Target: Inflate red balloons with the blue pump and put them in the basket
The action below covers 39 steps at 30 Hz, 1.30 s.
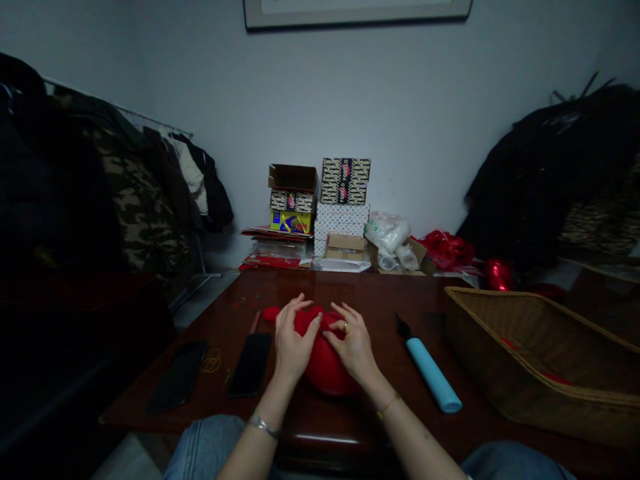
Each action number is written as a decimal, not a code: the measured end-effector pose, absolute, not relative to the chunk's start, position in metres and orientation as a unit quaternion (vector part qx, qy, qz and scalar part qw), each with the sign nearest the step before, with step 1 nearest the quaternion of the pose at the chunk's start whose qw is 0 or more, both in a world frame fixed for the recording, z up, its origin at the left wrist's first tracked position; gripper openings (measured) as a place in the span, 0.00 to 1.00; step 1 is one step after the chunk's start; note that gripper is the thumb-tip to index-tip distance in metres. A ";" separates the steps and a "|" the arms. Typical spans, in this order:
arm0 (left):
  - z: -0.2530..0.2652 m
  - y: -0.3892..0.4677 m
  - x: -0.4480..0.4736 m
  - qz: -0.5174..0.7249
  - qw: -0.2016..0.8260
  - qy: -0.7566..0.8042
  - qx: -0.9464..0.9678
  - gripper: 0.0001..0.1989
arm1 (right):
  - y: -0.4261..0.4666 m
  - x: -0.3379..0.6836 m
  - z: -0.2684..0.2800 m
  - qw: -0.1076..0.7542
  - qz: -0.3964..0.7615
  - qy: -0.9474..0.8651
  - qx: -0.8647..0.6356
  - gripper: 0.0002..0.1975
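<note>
A round red balloon [327, 370] is at the near middle of the table, under and between my hands. My left hand [294, 341] holds it from the left, thumb against the red material near its top. On the other side, my right hand [354, 341] pinches a bit of red at the top between thumb and finger. The fingers partly hide what is pinched. A smaller red piece [271, 313] shows just left of my left hand; whether it joins the balloon I cannot tell. To the right lies a light blue hand pump [434, 375] with a black nozzle.
The brown table [395, 420] also bears two dark phones [250, 365], yellow rubber bands [212, 361] and a thin reddish stick [255, 323]. A wicker basket [500, 373] with red pieces inside stands at the right. Stacked boxes [343, 223] rise beyond the far edge.
</note>
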<state>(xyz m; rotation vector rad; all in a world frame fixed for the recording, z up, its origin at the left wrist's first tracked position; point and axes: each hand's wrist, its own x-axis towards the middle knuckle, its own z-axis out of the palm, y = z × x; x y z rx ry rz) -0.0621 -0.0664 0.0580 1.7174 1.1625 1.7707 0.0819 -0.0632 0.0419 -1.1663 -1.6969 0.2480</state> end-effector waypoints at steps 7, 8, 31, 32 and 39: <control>0.057 -0.076 -0.070 0.507 -0.012 0.421 0.752 0.08 | -0.063 0.082 0.042 0.507 0.080 -0.695 -0.504 0.04; 0.057 -0.076 -0.069 0.496 -0.016 0.424 0.758 0.09 | -0.063 0.082 0.042 0.507 0.075 -0.694 -0.505 0.04; 0.055 -0.064 -0.068 0.503 0.139 0.488 0.700 0.05 | -0.071 0.075 0.048 0.516 0.044 -0.725 -0.454 0.05; 0.055 -0.062 -0.069 0.518 0.186 0.479 0.684 0.05 | -0.071 0.076 0.049 0.523 0.050 -0.722 -0.450 0.05; 0.054 -0.049 -0.075 0.585 0.458 0.368 0.560 0.05 | -0.072 0.080 0.055 0.572 0.129 -0.692 -0.421 0.04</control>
